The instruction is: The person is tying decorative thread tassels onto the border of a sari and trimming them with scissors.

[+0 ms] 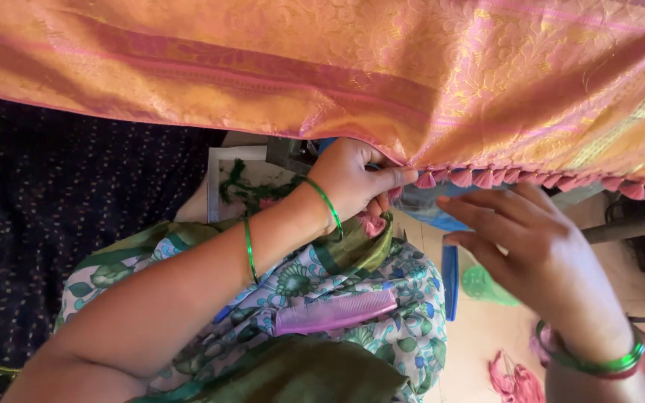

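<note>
Pinching tassels (487,177), left hand (352,179) perhaps hides thread; right hand (539,246) near.

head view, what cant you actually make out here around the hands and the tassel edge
- Left hand, head view: its fingertips curl under the fabric edge, so whatever they pinch there is hidden.
- Right hand: its palm faces away; a needle or thread, if there is one, is too small to see.
- Blue container: mostly covered by the right hand.
- Pink tassels: the row runs out near the right edge.
- Purple comb: its teeth are blurred.
</note>
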